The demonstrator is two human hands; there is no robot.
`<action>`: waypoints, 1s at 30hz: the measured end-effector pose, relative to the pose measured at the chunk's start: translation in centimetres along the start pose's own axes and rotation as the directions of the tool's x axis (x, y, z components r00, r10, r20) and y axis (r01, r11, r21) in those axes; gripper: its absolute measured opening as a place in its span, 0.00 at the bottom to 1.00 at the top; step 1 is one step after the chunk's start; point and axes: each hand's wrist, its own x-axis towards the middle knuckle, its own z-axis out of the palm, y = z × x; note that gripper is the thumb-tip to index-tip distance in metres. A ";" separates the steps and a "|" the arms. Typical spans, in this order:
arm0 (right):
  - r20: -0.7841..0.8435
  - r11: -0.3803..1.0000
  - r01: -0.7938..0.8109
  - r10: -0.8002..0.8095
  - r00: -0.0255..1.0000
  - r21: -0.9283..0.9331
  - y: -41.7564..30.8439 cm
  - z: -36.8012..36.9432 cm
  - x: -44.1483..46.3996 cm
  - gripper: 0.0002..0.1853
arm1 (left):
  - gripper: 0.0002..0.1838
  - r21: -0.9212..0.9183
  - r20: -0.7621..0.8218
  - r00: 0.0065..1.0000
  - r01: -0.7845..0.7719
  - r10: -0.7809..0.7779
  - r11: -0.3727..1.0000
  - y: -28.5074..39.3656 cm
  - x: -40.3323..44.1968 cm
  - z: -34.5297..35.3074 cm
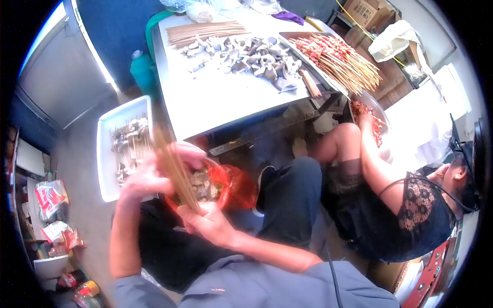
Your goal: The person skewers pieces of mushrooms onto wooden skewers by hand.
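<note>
A bundle of thin wooden skewers [179,177] stands at a slant in front of my body, its upper end smeared by motion. My left hand [151,172] is closed around the middle of the bundle, slightly blurred. Lower down, my right hand [208,223] grips the bottom ends, thumb pressed along them. Right behind the bundle is a bowl lined with a red plastic bag [239,190], holding greyish chunks of food [205,187]. Part of the bowl is hidden by my hands. To the left lies a white tray [104,174] with skewered grey pieces [131,143].
A white table [197,110] ahead bears grey cut pieces [251,56], loose skewers [205,32] and a tray of red meat skewers [334,59]. At right, a seated co-worker [390,215] reaches into a metal bowl [382,115]. Packaged goods [51,200] fill the left shelf.
</note>
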 end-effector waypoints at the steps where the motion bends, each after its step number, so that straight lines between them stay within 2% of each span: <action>1: 0.003 1.000 0.007 -0.007 1.000 -0.002 0.2 -0.1 0.4 0.25 | 0.29 0.012 -0.031 0.999 -0.009 0.010 1.000 -0.1 0.6 1.0; 3: -0.006 0.994 -0.085 0.086 0.996 0.072 0.0 0.2 1.0 0.23 | 0.21 0.002 -0.006 1.000 0.008 -0.008 1.000 -0.5 1.2 1.1; 4: -0.025 0.993 -0.104 0.106 0.994 0.052 -0.2 0.0 1.4 0.22 | 0.18 0.013 0.032 0.999 -0.029 0.029 0.999 -0.6 1.5 1.1; 5: -0.025 0.994 -0.095 0.096 0.995 0.052 0.1 -0.1 2.0 0.22 | 0.15 0.023 0.071 0.995 -0.065 0.064 0.998 -0.6 1.7 1.1; 6: -0.021 0.999 -0.043 0.043 0.999 -0.033 0.9 -0.4 2.6 0.22 | 0.12 -0.040 0.100 0.990 -0.095 0.098 0.995 -0.6 2.0 1.3; 7: -0.017 0.993 0.009 -0.011 1.000 -0.116 1.5 -0.8 3.1 0.22 | 0.11 -0.001 0.071 0.994 -0.084 0.084 0.996 -0.6 2.0 1.4; 9: -0.010 0.994 -0.030 0.029 1.000 -0.105 1.3 -1.2 3.7 0.20 | 0.23 0.055 -0.108 0.994 0.034 -0.027 0.998 -0.3 2.2 1.7; 10: -0.034 0.997 0.027 -0.029 0.999 -0.068 0.8 -1.5 4.2 0.18 | 0.23 0.064 -0.103 0.994 0.035 -0.028 0.997 -0.3 2.4 1.5; 11: -0.060 0.996 0.081 -0.084 0.995 -0.039 0.2 -1.7 4.6 0.17 | 0.22 -0.021 -0.222 0.975 -0.013 0.008 1.000 -0.7 2.4 1.1; 12: -0.017 0.997 0.075 -0.074 0.997 0.029 -0.9 -2.2 4.8 0.15 | 0.21 -0.099 -0.338 0.940 -0.071 0.034 0.993 -0.9 2.5 0.9; 13: -0.019 0.996 0.084 -0.083 0.996 0.028 -1.4 -2.6 5.3 0.15 | 0.26 -0.124 -0.425 0.904 -0.119 0.056 0.985 -1.0 2.6 0.8; 15: -0.053 0.986 0.111 -0.118 0.992 -0.124 -2.3 -3.3 6.2 0.16 | 0.28 -0.077 -0.539 0.834 -0.185 0.116 0.980 -1.2 2.7 0.1; 17: -0.024 0.977 0.102 -0.108 0.994 -0.186 -3.5 -3.8 6.8 0.13 | 0.28 -0.089 -0.581 0.805 -0.208 0.119 0.974 -1.1 2.8 -0.1; 18: -0.012 0.935 0.185 -0.198 0.980 -0.303 -3.9 -3.8 7.1 0.13 | 0.28 -0.110 -0.630 0.769 -0.225 0.107 0.968 -1.1 2.8 -0.2; 19: 0.009 0.873 0.261 -0.283 0.959 -0.412 -4.1 -3.7 7.3 0.12 | 0.28 -0.105 -0.623 0.774 -0.224 0.111 0.969 -1.1 2.7 -0.4; 20: 0.010 0.844 0.255 -0.284 0.959 -0.472 -4.2 -3.7 7.6 0.12 | 0.28 -0.047 -0.624 0.772 -0.189 0.119 0.981 -1.1 2.5 -0.8; 21: 0.004 0.846 0.260 -0.292 0.957 -0.465 -4.4 -4.1 8.1 0.12 | 0.29 0.013 -0.624 0.772 -0.148 0.124 0.989 -1.1 2.9 -1.1; 22: 0.000 0.847 0.270 -0.303 0.953 -0.458 -4.3 -4.4 8.5 0.12 | 0.30 -0.042 -0.654 0.736 -0.269 0.177 0.962 -1.5 3.3 -0.9; 23: -0.005 0.848 0.278 -0.314 0.949 -0.452 -4.6 -4.6 8.8 0.12 | 0.30 -0.038 -0.647 0.741 -0.266 0.179 0.963 -1.3 3.6 -0.8; 25: -0.025 0.850 0.296 -0.340 0.940 -0.435 -5.4 -5.1 9.5 0.10 | 0.29 -0.301 -0.695 0.715 -0.383 0.075 0.873 -1.1 4.2 -0.7; 26: -0.053 0.842 0.335 -0.392 0.918 -0.422 -5.9 -5.4 9.9 0.10 | 0.27 -0.260 -0.755 0.654 -0.368 0.050 0.893 -2.1 4.3 -1.5; 29: -0.091 0.818 0.392 -0.468 0.879 -0.422 -7.4 -6.6 11.0 0.08 | 0.25 -0.265 -0.681 0.730 -0.313 0.053 0.912 -3.0 4.6 -2.4; 30: -0.113 0.810 0.405 -0.491 0.864 -0.424 -7.7 -7.0 11.3 0.07 | 0.22 -0.266 -0.689 0.723 -0.312 0.047 0.912 -3.1 5.0 -2.1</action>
